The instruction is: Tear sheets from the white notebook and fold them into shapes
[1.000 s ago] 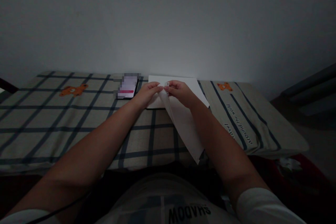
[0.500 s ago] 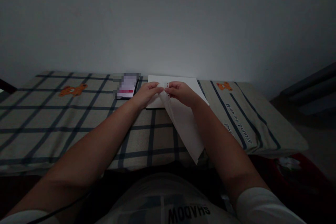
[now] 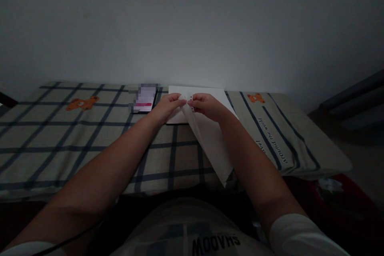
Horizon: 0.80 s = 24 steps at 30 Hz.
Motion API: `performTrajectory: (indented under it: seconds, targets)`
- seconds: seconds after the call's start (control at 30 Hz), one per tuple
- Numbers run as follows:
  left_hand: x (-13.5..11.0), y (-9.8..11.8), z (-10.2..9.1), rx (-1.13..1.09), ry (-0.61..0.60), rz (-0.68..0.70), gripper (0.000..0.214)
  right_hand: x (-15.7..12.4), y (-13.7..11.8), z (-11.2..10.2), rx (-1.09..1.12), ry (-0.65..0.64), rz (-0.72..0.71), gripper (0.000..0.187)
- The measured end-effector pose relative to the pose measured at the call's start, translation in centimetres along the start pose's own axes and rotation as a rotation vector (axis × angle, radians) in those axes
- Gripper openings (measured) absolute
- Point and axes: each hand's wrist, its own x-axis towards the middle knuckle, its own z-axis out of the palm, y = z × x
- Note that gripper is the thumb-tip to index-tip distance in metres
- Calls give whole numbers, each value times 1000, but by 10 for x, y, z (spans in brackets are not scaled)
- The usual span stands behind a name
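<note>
Both hands meet over the middle of the table, pinching a white sheet of paper point(image 3: 210, 140) with a row of punched holes along one edge. My left hand point(image 3: 169, 107) is closed on the paper's upper end, thumb on top. Close beside it, my right hand point(image 3: 207, 106) pinches the holed edge. From the fingers the sheet slants down toward the table's front edge, folded or creased along its left side. Under the hands lies a white pad of paper point(image 3: 196, 91) with a dark lower edge, partly covered by them.
A phone point(image 3: 146, 98) with a lit, partly blurred screen lies left of the pad. The checked tablecloth point(image 3: 99, 140) bears bear prints and lettering. Behind the table rises a grey wall point(image 3: 192, 28). A red container point(image 3: 345, 200) with something pale in it stands low at the right.
Almost nothing differs. Both hands keep their pinch on the sheet, with only a slight shift of the fingers and the paper at the top.
</note>
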Motion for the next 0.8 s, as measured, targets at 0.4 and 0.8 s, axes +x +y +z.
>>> performTrajectory:
  seconds: [0.4, 0.8]
  targets:
    - [1, 0, 0, 32, 56, 11, 28, 3, 2, -1, 16, 9, -88, 31]
    - [7, -1, 3, 255, 366, 238, 50, 2, -3, -1, 104, 67, -4, 30]
